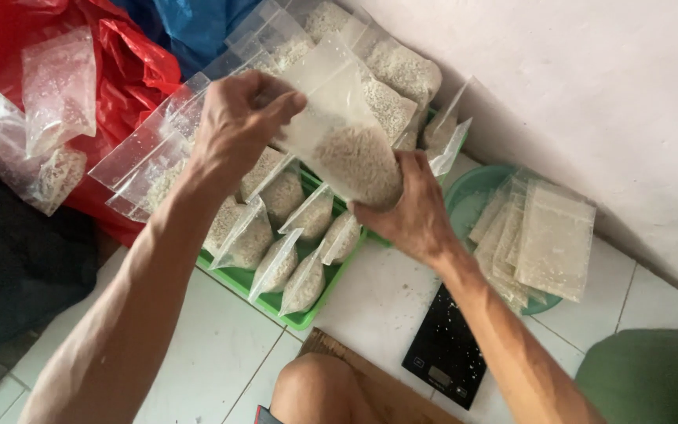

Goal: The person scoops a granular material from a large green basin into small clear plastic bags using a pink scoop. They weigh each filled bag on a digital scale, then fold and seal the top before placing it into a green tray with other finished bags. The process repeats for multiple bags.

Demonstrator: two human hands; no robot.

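Observation:
A clear plastic bag of rice (351, 141) is held over the green tray (237, 280). My left hand (238, 126) pinches the bag's empty top edge. Cupped under its filled bottom, my right hand (410, 212) bears the weight. The grains sit in the lower half of the bag, which tilts to the right. Below it, several filled rice bags (276, 235) stand packed in rows in the tray.
A black kitchen scale (446, 351) lies on the white tile floor by my knee (315, 389). A green plate (472, 192) holds a stack of flat bags (539, 239). Red plastic (131, 67) and loose bags (52, 118) lie at left. A white wall is at right.

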